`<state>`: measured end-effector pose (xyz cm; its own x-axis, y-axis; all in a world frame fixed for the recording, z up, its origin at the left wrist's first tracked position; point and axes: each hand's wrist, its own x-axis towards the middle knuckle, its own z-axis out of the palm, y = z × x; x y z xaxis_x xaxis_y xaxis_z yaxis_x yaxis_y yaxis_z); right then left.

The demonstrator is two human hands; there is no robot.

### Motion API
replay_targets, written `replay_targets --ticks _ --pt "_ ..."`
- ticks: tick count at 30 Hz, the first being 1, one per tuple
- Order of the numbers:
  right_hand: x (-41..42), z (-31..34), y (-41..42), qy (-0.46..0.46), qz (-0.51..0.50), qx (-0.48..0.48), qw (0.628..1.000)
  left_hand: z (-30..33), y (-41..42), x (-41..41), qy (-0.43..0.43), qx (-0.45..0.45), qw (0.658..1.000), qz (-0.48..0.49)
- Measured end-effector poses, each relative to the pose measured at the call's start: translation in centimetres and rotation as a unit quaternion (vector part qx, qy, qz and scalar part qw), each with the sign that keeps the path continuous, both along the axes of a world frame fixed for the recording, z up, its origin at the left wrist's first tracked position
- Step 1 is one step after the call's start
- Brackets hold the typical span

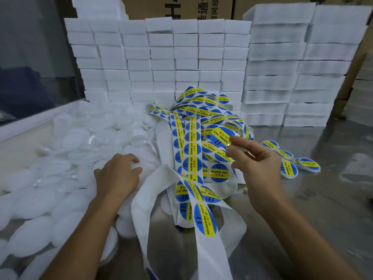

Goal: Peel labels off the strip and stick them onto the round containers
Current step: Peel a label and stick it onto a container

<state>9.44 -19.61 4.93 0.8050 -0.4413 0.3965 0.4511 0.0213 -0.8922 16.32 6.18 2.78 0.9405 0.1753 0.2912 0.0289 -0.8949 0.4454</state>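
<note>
A tangled white backing strip (187, 146) carrying round blue-and-yellow "SOLDERING PASTE" labels is heaped in the middle of the metal table (302, 199). My right hand (256, 164) pinches one peeled label (221, 139) between thumb and fingertips above the heap. My left hand (119, 174) lies palm down with curled fingers on a white round container (139, 168) at the edge of a big pile of plain white round containers (66, 158) on the left. Three labelled containers (288, 168) lie on the table to the right of the heap.
Stacks of white foam blocks (181, 63) wall off the back of the table, with cardboard boxes (181, 7) behind them. Empty backing strip (203, 249) trails toward the front edge. A glass panel (30, 67) stands at the left.
</note>
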Motion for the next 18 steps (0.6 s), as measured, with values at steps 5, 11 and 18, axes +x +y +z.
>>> replay_targets --ticks 5,11,18 --pt "0.0 -0.1 0.3 -0.016 0.007 -0.005 1.000 0.4 -0.4 -0.5 -0.082 -0.043 0.996 -0.010" --pt "0.2 -0.2 0.2 -0.014 0.007 -0.004 1.000 0.8 -1.0 -0.4 -0.211 -0.084 0.973 -0.048" --pt "0.4 -0.2 0.1 0.007 0.004 0.020 1.000 2.4 -2.8 -1.7 -0.386 -0.245 0.878 -0.144"
